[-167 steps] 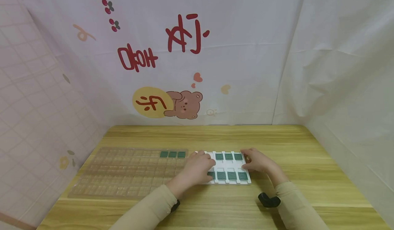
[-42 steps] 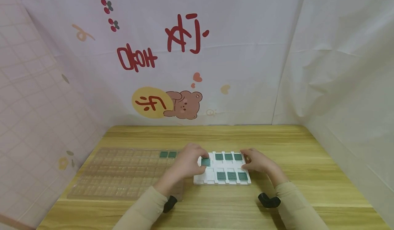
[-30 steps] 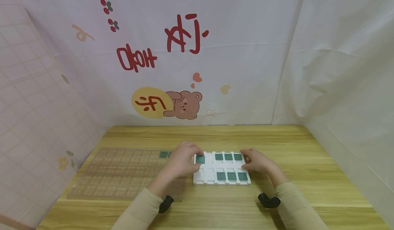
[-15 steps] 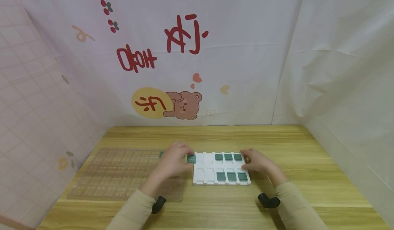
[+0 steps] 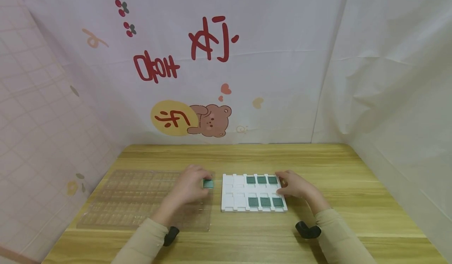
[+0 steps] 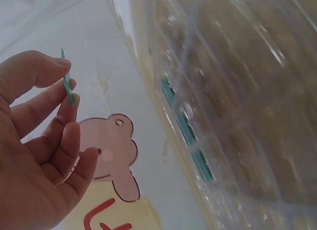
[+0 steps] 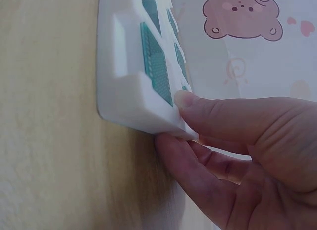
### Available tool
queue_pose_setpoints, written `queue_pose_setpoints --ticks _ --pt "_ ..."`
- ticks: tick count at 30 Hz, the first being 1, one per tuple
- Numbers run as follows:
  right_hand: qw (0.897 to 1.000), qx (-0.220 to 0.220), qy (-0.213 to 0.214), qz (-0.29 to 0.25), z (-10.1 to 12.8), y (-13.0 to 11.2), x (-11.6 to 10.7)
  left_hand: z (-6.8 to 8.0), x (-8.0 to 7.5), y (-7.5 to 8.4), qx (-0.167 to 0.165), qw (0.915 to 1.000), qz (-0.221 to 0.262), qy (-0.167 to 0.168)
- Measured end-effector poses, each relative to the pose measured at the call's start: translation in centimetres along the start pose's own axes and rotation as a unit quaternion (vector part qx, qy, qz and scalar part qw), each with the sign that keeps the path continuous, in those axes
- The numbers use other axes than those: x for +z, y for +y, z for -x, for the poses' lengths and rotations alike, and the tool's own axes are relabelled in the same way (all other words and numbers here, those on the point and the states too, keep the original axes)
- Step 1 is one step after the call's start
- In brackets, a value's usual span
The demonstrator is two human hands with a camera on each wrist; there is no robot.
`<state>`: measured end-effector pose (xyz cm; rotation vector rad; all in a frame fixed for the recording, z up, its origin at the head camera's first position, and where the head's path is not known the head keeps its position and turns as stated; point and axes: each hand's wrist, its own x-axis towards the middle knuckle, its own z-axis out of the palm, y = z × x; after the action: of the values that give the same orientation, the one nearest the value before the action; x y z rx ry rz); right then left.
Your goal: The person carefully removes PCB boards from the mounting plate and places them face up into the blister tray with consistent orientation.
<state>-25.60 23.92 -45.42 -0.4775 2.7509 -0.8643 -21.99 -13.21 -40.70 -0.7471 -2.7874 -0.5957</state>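
My left hand (image 5: 190, 185) pinches a small green board (image 5: 208, 184) between thumb and fingertips over the right end of a clear plastic cell tray (image 5: 141, 197). In the left wrist view the green board (image 6: 67, 84) shows edge-on in my fingers (image 6: 47, 71), with the clear tray (image 6: 237, 91) beside it holding a few green boards (image 6: 190, 145). My right hand (image 5: 294, 185) grips the right edge of a white slotted tray (image 5: 233, 195) that holds several green boards (image 5: 261, 180). In the right wrist view thumb and fingers (image 7: 223, 116) clamp the white tray's corner (image 7: 143, 111).
The trays lie on a wooden table (image 5: 318, 162) hemmed in by cloth walls behind and on both sides. The white tray's left slots hold nothing. Black wrist mounts (image 5: 308, 229) show at both sleeves.
My left hand lifted one green board out of the white tray's left part and carried it leftward over the clear tray. The right hand has kept its hold on the white tray.
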Motion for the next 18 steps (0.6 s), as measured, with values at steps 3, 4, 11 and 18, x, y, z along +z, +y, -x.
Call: queue_pose_setpoints --ticks 3,4,11,18 --pt "1.0 0.002 0.001 -0.002 0.1 0.0 0.0 0.2 -0.2 -0.5 -0.016 0.9998 -0.004 -0.004" --pt "1.0 0.003 0.001 -0.001 0.1 0.0 0.0 0.2 -0.2 -0.6 -0.021 0.9998 -0.006 -0.006" --pt "1.0 0.003 -0.001 0.002 0.1 -0.2 -0.1 0.7 -0.5 -2.1 -0.027 0.9993 -0.022 -0.015" --pt "1.0 -0.001 -0.001 0.008 0.2 -0.2 -0.1 1.1 -1.0 -3.6 -0.029 0.9993 -0.016 -0.017"
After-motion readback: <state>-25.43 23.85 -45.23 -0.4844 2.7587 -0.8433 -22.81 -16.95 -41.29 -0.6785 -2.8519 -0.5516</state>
